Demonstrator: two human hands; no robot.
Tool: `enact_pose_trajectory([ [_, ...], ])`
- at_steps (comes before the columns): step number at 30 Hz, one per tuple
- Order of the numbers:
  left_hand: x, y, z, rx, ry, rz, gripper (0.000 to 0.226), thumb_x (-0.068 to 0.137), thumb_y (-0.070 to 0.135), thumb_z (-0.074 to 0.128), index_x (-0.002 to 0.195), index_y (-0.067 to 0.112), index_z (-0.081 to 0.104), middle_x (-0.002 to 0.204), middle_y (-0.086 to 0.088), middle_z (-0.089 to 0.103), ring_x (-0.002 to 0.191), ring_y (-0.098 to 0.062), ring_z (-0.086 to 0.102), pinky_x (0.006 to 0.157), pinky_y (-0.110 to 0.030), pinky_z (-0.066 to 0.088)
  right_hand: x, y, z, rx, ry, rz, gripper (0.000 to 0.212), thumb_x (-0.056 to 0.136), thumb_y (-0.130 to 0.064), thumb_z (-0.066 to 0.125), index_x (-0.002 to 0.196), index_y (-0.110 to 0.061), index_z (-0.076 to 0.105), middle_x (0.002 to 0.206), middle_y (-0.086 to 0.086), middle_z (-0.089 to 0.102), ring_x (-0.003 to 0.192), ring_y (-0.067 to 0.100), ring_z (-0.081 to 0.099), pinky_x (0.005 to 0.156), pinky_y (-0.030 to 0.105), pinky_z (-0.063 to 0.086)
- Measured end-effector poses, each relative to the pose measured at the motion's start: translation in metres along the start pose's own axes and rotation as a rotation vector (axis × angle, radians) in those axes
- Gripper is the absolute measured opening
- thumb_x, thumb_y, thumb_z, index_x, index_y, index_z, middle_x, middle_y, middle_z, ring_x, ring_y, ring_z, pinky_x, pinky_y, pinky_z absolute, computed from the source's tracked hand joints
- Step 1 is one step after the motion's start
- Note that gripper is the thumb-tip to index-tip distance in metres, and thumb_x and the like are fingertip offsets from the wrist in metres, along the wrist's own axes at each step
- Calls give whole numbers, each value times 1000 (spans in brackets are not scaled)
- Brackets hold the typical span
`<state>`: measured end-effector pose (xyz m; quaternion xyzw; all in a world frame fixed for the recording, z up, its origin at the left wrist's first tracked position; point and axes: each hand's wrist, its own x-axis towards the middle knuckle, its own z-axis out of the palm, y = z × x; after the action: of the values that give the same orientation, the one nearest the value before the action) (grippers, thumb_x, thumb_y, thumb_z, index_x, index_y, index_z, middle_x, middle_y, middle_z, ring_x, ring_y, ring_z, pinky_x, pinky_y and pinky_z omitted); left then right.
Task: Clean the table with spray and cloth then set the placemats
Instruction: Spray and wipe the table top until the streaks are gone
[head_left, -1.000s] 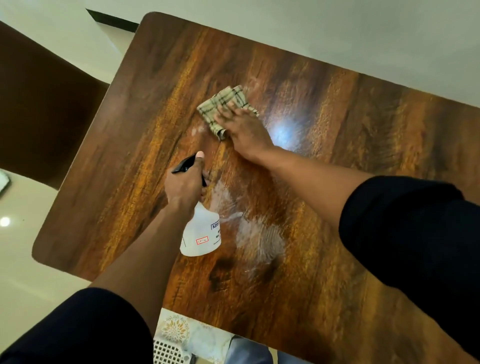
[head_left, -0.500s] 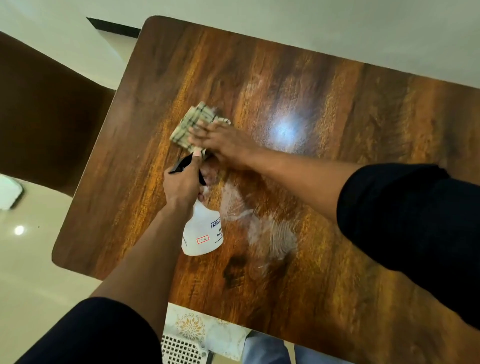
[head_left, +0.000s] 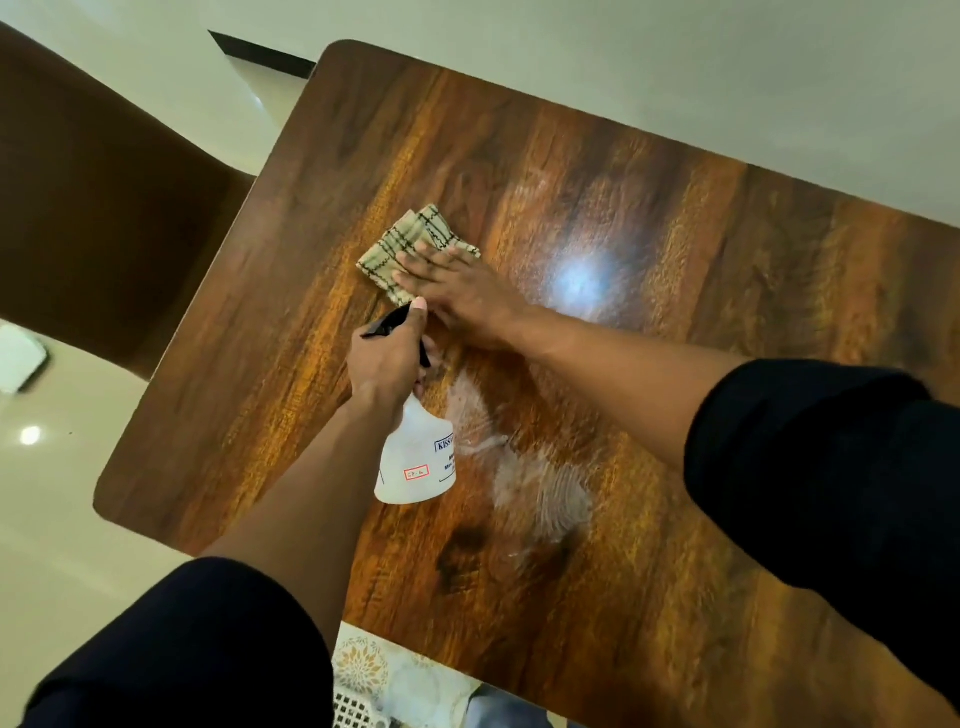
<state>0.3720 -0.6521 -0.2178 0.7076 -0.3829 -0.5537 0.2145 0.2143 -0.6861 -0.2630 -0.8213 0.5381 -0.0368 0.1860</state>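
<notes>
Checked cloth (head_left: 415, 249), folded into a pad, is pressed flat onto the wooden table (head_left: 675, 249) under the straight fingers of the right hand (head_left: 457, 291), so that the spray film is spread and lifted. A white spray bottle (head_left: 415, 462) is gripped at its black trigger head by the left hand (head_left: 387, 358) and kept clear of the cloth, probably for more spraying. Wet smears (head_left: 535, 488) lie near the bottle. No placemats are seen. A brown chair (head_left: 93, 208) stands beside the table's left edge.
</notes>
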Motion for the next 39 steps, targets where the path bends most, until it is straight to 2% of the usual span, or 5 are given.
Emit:
enact_pose_trajectory([
  [6,2,6,9,-21,-15,13,39,105,48,70,81,18,72,65,-6,69,41,-12,49,45,-28,40,-13,69,-28,-3,44,254,57,111,-34,30,164,-32,10,173,-7,2,160,21,-1,129,48,8],
  [14,2,1,15,-16,-18,11,51,103,54,69,81,8,73,65,-7,70,40,-11,50,50,-29,43,-10,108,-51,141,126,765,61,109,-27,34,166,-26,11,174,3,-1,159,31,-6,129,52,0],
  [23,7,7,17,10,-29,16,53,104,53,69,74,9,71,69,-13,71,46,-17,53,48,-30,43,-32,48,-9,10,-12,64,56,110,-34,34,164,-30,20,172,-7,12,160,17,2,126,40,3],
  [33,0,-2,13,-20,-35,33,45,106,48,68,94,6,76,69,-4,73,44,-10,53,51,-29,44,-3,130,-68,128,46,774,64,108,-17,38,166,-21,12,174,6,1,159,35,-3,129,53,9],
  [39,-5,-7,-7,-51,-29,32,48,105,49,69,88,5,75,66,-11,71,42,-15,54,48,-28,45,11,60,-32,99,72,575,61,109,-25,36,166,-24,13,174,3,1,159,32,-5,129,52,4],
])
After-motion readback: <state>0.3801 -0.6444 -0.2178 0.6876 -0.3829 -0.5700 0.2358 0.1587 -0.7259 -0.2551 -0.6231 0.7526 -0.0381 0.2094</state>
